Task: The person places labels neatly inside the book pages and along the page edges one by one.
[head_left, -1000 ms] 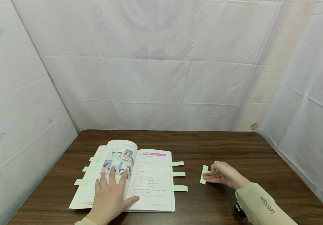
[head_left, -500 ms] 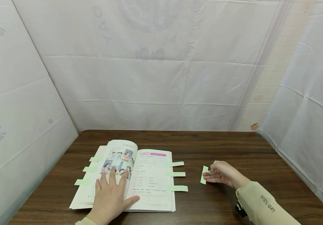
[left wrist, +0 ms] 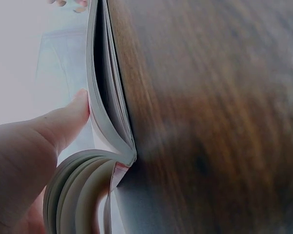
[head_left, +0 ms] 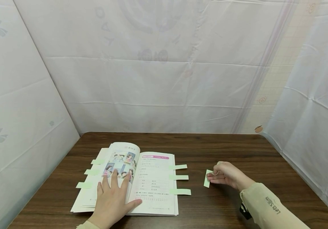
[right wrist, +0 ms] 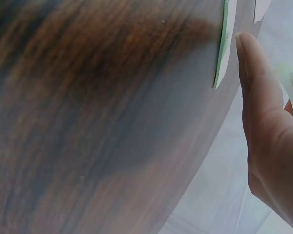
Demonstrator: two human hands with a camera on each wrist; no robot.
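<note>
An open book (head_left: pixel 152 184) lies on the table, with an illustrated left page and a right page of printed text. My left hand (head_left: pixel 111 198) rests on it with fingers spread, and its thumb (left wrist: pixel 68 119) touches the page near the fold in the left wrist view. To the right of the book is a narrow pad of green sticky notes (head_left: pixel 207 179). My right hand (head_left: pixel 228 176) is at this pad, its fingertips meeting the pad's right edge in the head view. Between its thumb and fingers the right wrist view shows a pale green sticky note (right wrist: pixel 285 78), partly hidden.
Several green sticky tabs stick out from the book's edges, such as a right tab (head_left: pixel 182 191) and a left tab (head_left: pixel 84 185). The dark wooden table (head_left: pixel 224 146) ends at a pale patterned cloth (head_left: pixel 152 79) behind and at the sides.
My right hand has shifted slightly and its knuckles have risen a little, hiding the note's end that showed above it earlier. The left hand and the book stay in place.
</note>
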